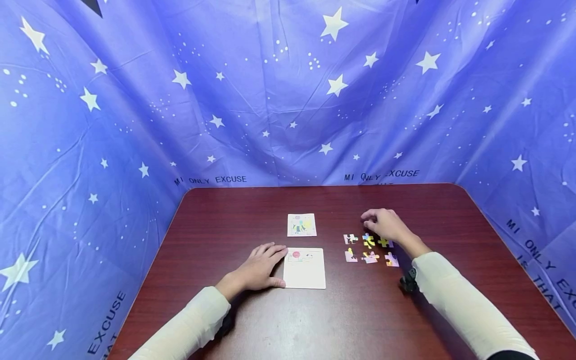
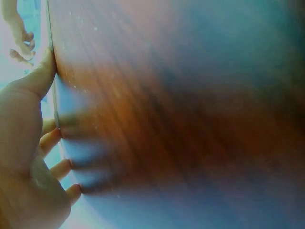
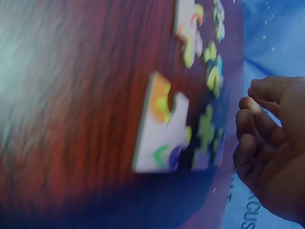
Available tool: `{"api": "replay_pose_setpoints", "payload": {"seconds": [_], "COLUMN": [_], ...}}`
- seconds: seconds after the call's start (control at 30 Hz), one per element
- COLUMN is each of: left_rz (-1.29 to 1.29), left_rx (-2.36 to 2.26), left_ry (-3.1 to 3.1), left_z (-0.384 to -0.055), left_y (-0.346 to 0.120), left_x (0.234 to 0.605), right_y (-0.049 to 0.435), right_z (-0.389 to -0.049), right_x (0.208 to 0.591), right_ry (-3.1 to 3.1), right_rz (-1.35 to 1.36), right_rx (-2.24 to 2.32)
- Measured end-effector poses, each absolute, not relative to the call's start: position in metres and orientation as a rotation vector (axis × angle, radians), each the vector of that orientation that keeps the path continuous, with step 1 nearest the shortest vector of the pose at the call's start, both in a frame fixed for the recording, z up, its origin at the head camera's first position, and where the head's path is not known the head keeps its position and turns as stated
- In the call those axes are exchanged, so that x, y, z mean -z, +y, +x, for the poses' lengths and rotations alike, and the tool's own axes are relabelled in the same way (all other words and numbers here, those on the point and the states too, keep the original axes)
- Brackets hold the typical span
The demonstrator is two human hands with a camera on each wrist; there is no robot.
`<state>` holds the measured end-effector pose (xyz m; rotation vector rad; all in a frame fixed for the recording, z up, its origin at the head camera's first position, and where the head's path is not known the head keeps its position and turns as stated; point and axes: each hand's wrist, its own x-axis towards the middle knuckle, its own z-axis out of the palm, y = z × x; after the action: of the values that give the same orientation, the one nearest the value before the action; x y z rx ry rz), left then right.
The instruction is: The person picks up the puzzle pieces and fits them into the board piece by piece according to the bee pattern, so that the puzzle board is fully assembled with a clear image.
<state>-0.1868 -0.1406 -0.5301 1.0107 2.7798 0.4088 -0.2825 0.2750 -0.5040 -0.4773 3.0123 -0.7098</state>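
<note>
My left hand (image 1: 257, 268), fingers spread, touches the puzzle board's (image 1: 304, 275) left edge
Six puzzle pieces (image 1: 371, 258) lie right; my right hand (image 1: 387, 224), loosely curled, nothing visible in it, partly blocks the far-right one; picture card (image 1: 302, 225) beyond board, starry curtain (image 1: 270, 110) behind

Star-print curtain (image 1: 270, 100): blue-violet, dark lettering (image 1: 230, 179), hangs behind and at both sides
Tabletop (image 1: 225, 215): reddish-brown, wood-grained, glossy
</note>
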Motion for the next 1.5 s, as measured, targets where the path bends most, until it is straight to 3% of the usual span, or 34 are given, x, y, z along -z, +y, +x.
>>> {"api": "replay_pose_setpoints", "payload": {"seconds": [0.6, 1.5], "left_rz": [1.021, 1.015], "left_rx": [-0.402, -0.403], "left_ry": [2.791, 2.781], "left_z": [-0.187, -0.188], "left_y": [-0.142, -0.142], "left_x": [0.532, 0.532], "right_y": [0.31, 0.317], "right_z": [-0.288, -0.285], "right_x": [0.515, 0.517], "right_ry": [3.044, 3.002], "right_rz": [-0.412, -0.292], "right_rx": [0.67, 0.735]}}
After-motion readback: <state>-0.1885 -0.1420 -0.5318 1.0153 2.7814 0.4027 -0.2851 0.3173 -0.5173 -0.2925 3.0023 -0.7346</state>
